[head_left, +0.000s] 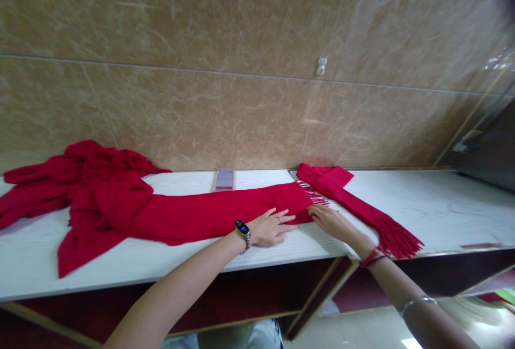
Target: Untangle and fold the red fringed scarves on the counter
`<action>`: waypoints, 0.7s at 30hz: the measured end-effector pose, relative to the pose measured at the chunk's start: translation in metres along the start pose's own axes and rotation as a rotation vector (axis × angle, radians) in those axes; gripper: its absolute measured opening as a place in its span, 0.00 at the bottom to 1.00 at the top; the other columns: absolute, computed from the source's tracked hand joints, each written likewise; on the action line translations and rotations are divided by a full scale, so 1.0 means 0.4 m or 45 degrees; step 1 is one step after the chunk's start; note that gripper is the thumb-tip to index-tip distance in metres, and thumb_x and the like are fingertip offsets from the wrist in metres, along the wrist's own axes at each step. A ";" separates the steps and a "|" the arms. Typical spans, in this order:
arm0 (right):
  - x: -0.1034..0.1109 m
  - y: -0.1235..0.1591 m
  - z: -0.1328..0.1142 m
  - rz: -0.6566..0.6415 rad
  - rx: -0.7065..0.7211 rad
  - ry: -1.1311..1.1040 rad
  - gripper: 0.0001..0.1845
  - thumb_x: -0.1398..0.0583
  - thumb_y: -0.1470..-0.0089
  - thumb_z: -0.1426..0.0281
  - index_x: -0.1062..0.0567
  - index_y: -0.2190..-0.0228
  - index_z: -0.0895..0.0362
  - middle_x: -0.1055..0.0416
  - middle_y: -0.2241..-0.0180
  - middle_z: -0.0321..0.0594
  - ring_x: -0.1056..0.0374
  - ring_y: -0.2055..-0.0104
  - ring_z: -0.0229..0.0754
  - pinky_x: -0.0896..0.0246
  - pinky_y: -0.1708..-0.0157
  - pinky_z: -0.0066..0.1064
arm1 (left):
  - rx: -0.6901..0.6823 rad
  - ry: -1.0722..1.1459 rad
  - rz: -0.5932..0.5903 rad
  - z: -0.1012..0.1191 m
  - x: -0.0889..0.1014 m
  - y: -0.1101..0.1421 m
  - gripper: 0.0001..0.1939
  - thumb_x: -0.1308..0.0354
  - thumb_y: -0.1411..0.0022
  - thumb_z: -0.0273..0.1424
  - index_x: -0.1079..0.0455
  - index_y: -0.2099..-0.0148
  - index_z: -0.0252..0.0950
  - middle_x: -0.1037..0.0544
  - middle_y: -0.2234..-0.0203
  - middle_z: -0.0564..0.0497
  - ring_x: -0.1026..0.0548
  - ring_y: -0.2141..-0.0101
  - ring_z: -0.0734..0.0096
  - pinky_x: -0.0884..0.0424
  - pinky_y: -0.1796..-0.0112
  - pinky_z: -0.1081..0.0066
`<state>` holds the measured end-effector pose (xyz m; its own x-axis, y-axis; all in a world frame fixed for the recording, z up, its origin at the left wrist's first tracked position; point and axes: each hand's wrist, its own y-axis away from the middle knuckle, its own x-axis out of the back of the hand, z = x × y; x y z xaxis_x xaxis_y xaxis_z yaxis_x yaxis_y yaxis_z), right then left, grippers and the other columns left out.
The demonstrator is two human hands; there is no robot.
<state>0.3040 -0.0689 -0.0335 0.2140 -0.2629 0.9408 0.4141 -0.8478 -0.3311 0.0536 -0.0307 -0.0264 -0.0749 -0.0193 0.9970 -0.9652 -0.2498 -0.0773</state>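
Note:
A long red scarf lies spread along the white tabletop, its fringed end pointing right and its left part bunched up. My left hand rests on the scarf's near edge with the fingers apart. Beside the fringe, my right hand has its fingers closed together at the scarf's near corner; they seem to pinch the cloth there. Just right of it lies a second red scarf, folded narrow, with its fringe toward the front edge.
Heaped red cloth fills the tabletop's left end. A small flat rectangular item lies near the tiled wall. On that wall sits a small white hook. Beneath the white tabletop are open shelf spaces.

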 end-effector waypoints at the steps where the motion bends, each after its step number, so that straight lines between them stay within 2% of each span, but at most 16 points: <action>1: 0.004 -0.006 -0.003 -0.008 0.002 -0.005 0.12 0.52 0.47 0.77 0.30 0.67 0.58 0.28 0.67 0.43 0.32 0.67 0.41 0.38 0.67 0.32 | 0.001 0.016 0.007 0.000 0.000 0.001 0.23 0.59 0.37 0.33 0.49 0.39 0.41 0.47 0.40 0.49 0.53 0.40 0.61 0.54 0.45 0.52; 3: 0.006 -0.023 -0.011 0.013 0.016 -0.037 0.13 0.51 0.47 0.77 0.29 0.64 0.58 0.28 0.64 0.45 0.32 0.63 0.42 0.37 0.62 0.33 | 0.001 0.037 0.016 0.001 0.002 0.001 0.23 0.60 0.37 0.33 0.48 0.39 0.41 0.46 0.40 0.49 0.52 0.40 0.63 0.57 0.44 0.53; 6: -0.008 -0.053 -0.025 0.035 0.058 -0.112 0.16 0.52 0.47 0.76 0.29 0.60 0.59 0.29 0.58 0.46 0.34 0.56 0.43 0.39 0.55 0.35 | -0.018 0.044 0.025 0.004 0.007 0.001 0.23 0.60 0.37 0.33 0.49 0.39 0.41 0.46 0.40 0.49 0.51 0.41 0.66 0.54 0.45 0.54; 9: -0.034 -0.077 -0.030 -0.025 0.116 -0.172 0.17 0.52 0.47 0.76 0.28 0.60 0.58 0.28 0.58 0.44 0.34 0.55 0.42 0.39 0.54 0.35 | -0.025 0.010 0.067 0.006 0.004 0.000 0.23 0.59 0.37 0.34 0.49 0.39 0.40 0.46 0.40 0.48 0.50 0.41 0.64 0.53 0.46 0.52; 12: -0.053 -0.085 -0.024 0.021 0.079 -0.150 0.17 0.52 0.46 0.75 0.28 0.59 0.58 0.29 0.57 0.44 0.34 0.54 0.43 0.39 0.53 0.38 | -0.010 -0.065 0.124 0.007 -0.004 0.000 0.22 0.58 0.37 0.34 0.44 0.42 0.40 0.41 0.43 0.45 0.45 0.44 0.62 0.54 0.46 0.50; 17: -0.045 -0.068 -0.032 0.092 0.079 -0.061 0.16 0.51 0.46 0.75 0.27 0.61 0.59 0.28 0.60 0.46 0.34 0.56 0.44 0.38 0.55 0.39 | 0.034 -0.147 0.246 0.012 -0.007 0.004 0.20 0.55 0.39 0.34 0.39 0.44 0.40 0.36 0.48 0.43 0.36 0.50 0.63 0.45 0.49 0.60; 21: -0.036 -0.045 -0.058 0.068 0.101 -0.065 0.14 0.51 0.48 0.77 0.26 0.64 0.59 0.29 0.66 0.45 0.34 0.62 0.43 0.36 0.61 0.36 | 0.034 -0.159 0.278 0.013 -0.004 0.007 0.19 0.54 0.39 0.35 0.38 0.46 0.40 0.33 0.50 0.44 0.35 0.52 0.63 0.43 0.52 0.62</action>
<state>0.2728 -0.0606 -0.0395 0.2818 -0.2811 0.9174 0.4694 -0.7935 -0.3873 0.0524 -0.0363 -0.0283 -0.2480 -0.1948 0.9490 -0.9224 -0.2518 -0.2928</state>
